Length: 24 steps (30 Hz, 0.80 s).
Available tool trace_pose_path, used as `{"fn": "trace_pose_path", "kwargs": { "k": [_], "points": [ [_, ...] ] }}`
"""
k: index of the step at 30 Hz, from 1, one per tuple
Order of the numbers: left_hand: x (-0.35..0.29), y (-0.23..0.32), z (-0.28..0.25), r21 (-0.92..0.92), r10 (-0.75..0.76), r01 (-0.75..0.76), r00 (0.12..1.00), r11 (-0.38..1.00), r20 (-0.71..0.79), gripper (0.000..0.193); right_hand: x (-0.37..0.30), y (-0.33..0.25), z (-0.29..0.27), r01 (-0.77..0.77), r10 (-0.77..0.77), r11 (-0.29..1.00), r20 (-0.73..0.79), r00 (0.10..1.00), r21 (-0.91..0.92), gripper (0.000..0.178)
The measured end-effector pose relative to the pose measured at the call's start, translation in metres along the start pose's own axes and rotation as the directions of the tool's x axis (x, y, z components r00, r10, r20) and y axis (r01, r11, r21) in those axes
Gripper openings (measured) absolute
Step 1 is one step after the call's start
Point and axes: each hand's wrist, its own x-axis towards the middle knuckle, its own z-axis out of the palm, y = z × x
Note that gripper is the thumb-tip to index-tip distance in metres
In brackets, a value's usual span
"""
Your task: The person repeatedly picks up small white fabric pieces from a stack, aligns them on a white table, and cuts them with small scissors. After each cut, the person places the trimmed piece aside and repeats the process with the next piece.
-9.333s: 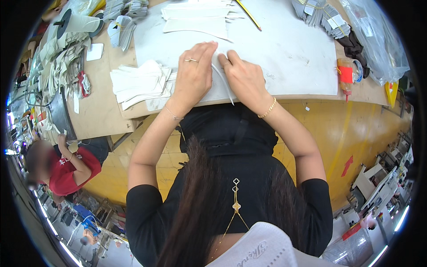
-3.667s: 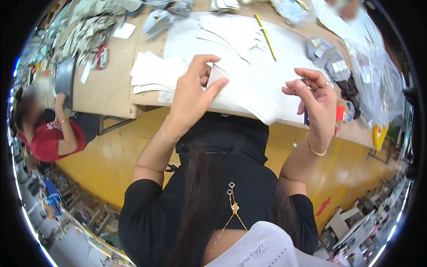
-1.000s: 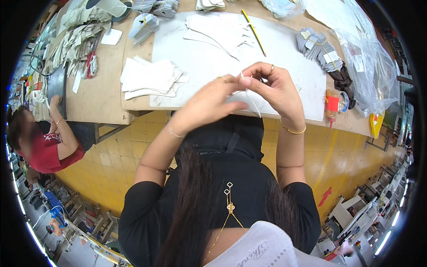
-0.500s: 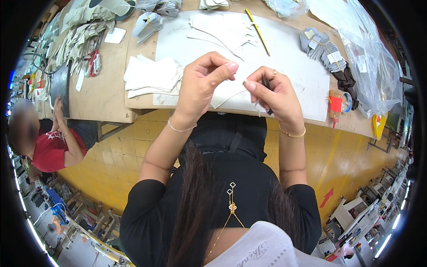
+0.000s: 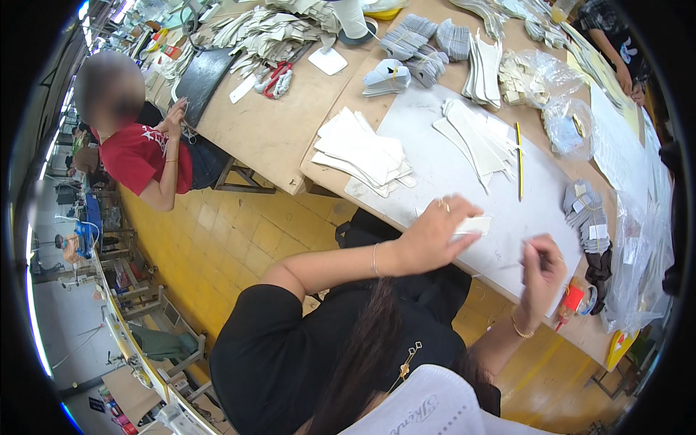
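Observation:
My left hand (image 5: 438,235) is over the near edge of the grey-white work sheet (image 5: 428,116), its fingers closed round a small white cut piece (image 5: 475,225). To its right, my right hand (image 5: 542,274) is raised with the fingers curled in; what it holds is blurred and hidden. Beyond my left hand lies a stack of white shaped pieces (image 5: 362,152). More white pieces (image 5: 475,141) are fanned out on the sheet, beside a yellow-and-black pencil (image 5: 519,161).
Grey bundles (image 5: 583,206), a red-labelled bottle (image 5: 573,297) and clear plastic bags (image 5: 638,254) are on the right. Red-handled scissors (image 5: 275,78) and a thread cone (image 5: 353,18) lie at the far left. A person in red (image 5: 148,156) stands at the left; another person's arm (image 5: 616,61) shows far right.
The view has swung to the left. My hands, earlier close together with a dark tool in the right one, are now farther apart, and a white piece shows in the left.

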Motion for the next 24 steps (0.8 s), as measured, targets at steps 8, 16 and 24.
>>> {"fn": "trace_pose_path", "kwargs": {
  "k": [8, 16, 24],
  "points": [
    [-0.054, -0.060, 0.018, 0.551, 0.148, -0.312, 0.935, 0.774, 0.321, 0.059, -0.078, -0.035, -0.142, 0.648, -0.535, 0.734, -0.415, 0.736, 0.204, 0.024],
    [-0.033, -0.076, 0.001, 0.501, 0.247, -0.347, 0.934, 0.793, 0.257, 0.037, -0.042, -0.035, -0.107, 0.388, -0.388, 0.807, -0.097, 0.917, 0.445, 0.019],
    [-0.038, -0.081, -0.007, 0.408, 0.251, -0.322, 0.943, 0.854, 0.219, 0.030, 0.035, 0.046, 0.069, -0.489, 0.490, 0.868, 0.296, 0.820, -0.083, 0.021]
  ]
}}
